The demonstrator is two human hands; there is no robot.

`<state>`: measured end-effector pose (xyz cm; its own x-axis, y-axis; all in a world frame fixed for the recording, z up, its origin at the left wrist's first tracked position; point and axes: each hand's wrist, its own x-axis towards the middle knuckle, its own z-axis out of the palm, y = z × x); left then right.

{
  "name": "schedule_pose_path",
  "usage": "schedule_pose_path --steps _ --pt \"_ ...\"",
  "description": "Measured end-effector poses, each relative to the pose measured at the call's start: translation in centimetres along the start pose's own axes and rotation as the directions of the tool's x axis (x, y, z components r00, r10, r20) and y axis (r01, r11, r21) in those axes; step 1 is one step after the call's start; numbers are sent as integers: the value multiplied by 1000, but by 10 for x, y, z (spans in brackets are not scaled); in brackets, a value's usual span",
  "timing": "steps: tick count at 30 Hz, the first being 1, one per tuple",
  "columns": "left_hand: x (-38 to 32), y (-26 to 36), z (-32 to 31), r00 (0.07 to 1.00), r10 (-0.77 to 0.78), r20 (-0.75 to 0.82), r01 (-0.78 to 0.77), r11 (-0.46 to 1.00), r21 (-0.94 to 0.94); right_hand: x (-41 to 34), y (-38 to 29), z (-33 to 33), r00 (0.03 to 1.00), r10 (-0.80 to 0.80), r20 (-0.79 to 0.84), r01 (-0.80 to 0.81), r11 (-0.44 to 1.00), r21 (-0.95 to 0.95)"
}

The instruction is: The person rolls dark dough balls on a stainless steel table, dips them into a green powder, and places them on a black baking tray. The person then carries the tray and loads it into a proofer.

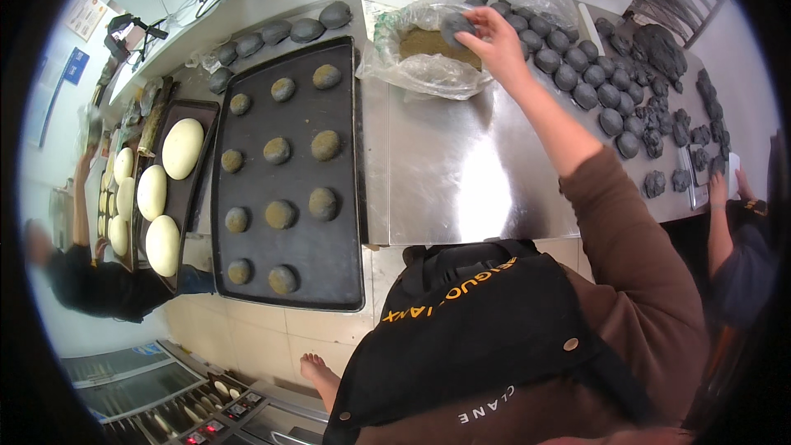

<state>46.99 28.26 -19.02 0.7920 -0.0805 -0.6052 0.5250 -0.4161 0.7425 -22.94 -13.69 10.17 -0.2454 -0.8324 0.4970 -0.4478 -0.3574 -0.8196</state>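
My right hand (496, 34) grips a black dough ball (456, 29) between thumb and fingers. It is above a container lined with clear plastic (426, 77), which holds brownish-green powder (423, 43). Low in the picture, my left hand (313, 366) hangs over the floor beside my apron; its fingers are bunched and I see nothing in them. A large black baking tray (296, 179) lies to the left of the container. Several dark dough balls stand in spaced rows on it, their tops coated with brownish powder, like this one (280, 214).
Many black dough balls (584, 96) cover the right of the steel table (426, 185). At far right a person's hands (718, 188) work near a scale (698, 176). Pale dough ovals (162, 246) lie on trays at left, where another person (111, 281) stands. Larger black dough pieces (277, 32) line the back.
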Motion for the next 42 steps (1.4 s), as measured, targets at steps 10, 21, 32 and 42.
schedule_pose_path --steps 10,21,32,42 --pt "-12 18 -29 992 72 -100 -87 985 -152 59 42 62 877 161 453 234 680 -695" --pt "-210 189 119 556 790 257 -797 595 -104 -19 -52 34 655 416 631 -753 427 501" --pt "-380 143 179 5 650 760 -980 155 -126 -202 -133 177 7 231 973 -956 286 -61" --pt "-338 122 176 46 604 795 -998 51 19 -232 -118 231 -137 261 956 -885 401 -236"
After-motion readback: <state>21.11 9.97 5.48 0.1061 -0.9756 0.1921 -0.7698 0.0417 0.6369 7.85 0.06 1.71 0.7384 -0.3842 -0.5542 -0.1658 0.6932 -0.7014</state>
